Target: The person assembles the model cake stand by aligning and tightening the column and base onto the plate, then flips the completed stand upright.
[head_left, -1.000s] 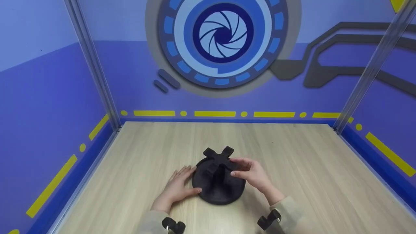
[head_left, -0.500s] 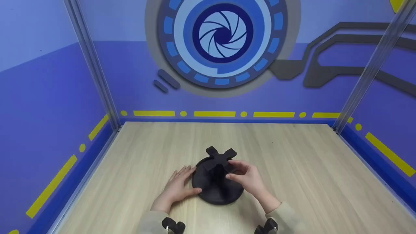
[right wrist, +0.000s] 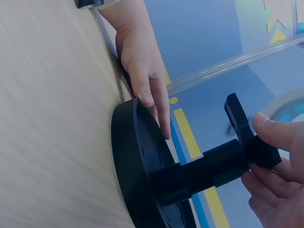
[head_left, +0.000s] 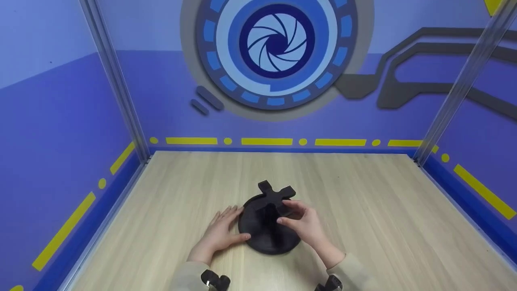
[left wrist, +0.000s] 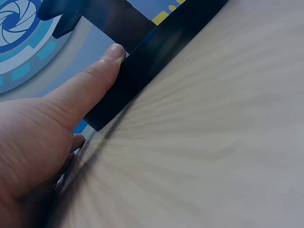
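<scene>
A black round base lies flat on the table, with a thick black post rising from its middle. On top of the post sits a black cross-shaped knob with stubby arms. My right hand pinches one arm of this knob between thumb and fingers. At the base's left side my left hand rests with straight, spread fingers. Its thumb presses on the base's rim in the left wrist view. The knob's near arms are partly hidden by the right hand in the head view.
The light wooden table is bordered by blue walls with yellow stripes along the bottom. Metal posts stand at the back corners. A camera strap mount sits on the left wrist.
The cross-shaped knob has turned clockwise as seen from above. My right hand has moved a little left and nearer with it. The left hand and the base have stayed in place.
</scene>
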{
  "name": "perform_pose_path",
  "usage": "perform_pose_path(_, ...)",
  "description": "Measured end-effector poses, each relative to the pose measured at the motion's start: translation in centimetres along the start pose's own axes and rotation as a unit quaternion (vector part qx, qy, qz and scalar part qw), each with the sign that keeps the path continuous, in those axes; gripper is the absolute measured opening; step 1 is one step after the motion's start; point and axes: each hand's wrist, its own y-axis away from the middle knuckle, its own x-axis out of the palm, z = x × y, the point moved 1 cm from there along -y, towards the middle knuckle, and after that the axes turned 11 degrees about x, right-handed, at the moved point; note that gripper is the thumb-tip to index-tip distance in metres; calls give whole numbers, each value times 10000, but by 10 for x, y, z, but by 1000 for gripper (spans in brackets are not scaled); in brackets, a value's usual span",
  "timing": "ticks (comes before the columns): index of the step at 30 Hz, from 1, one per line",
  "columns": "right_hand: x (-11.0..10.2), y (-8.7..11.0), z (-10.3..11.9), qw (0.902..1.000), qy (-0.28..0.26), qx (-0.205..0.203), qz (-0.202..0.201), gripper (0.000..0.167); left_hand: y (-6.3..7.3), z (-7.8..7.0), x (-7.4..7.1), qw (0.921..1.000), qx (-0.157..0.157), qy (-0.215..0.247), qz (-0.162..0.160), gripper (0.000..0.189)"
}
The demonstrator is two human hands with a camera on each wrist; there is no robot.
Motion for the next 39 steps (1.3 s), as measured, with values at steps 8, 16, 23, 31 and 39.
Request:
perform_pose_path(8, -2, 0, 2, 9998, 170, -104, 5, 52, 0, 0, 0, 10000, 38, 5, -9, 92)
perform_pose_path(16, -23, -15, 14, 9979, 64, -235, -593, 44, -1, -2, -2, 9999, -47, 102, 26, 94)
perform_pose_path(23, -42, -48, 2, 10000, 56, 10, -1, 50, 0, -1, -1, 9999, -60, 80, 35, 95)
perform_pose_path(31, -50, -73, -27, 9842, -363, -63, 1732, 58, 1, 0, -1, 10000, -2, 76, 23, 94)
perform_pose_path(39, -49, -76, -33, 9734, -882, -8, 2113, 56, 0, 1, -1, 10000, 23, 71, 4, 95)
